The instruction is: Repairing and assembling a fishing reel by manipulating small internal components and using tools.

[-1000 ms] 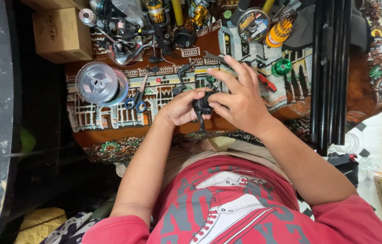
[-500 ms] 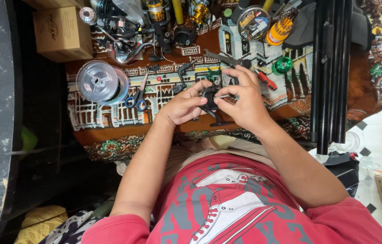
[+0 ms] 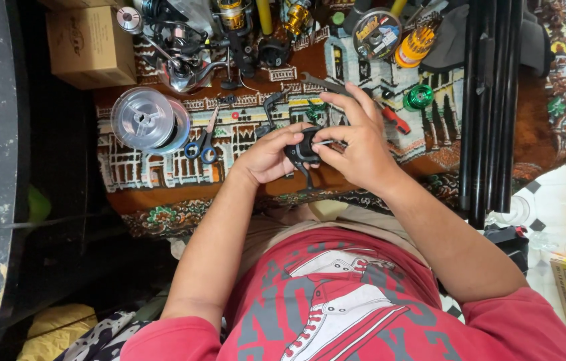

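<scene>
Patterned cloth (image 3: 162,170) in brown and white covers my cluttered bench, over a checkered tile floor. My left hand (image 3: 266,157) is closed around a small black reel part (image 3: 302,152), held just above the cloth in front of my chest. My right hand (image 3: 356,144) is nearer its right side, thumb and forefinger pinched on a thin pale piece at the part's edge. A dark stem points down toward me. Blue-handled scissors (image 3: 203,142) and a clear line spool (image 3: 146,120) lie to the left; dark rods (image 3: 490,107) stand on the right.
</scene>
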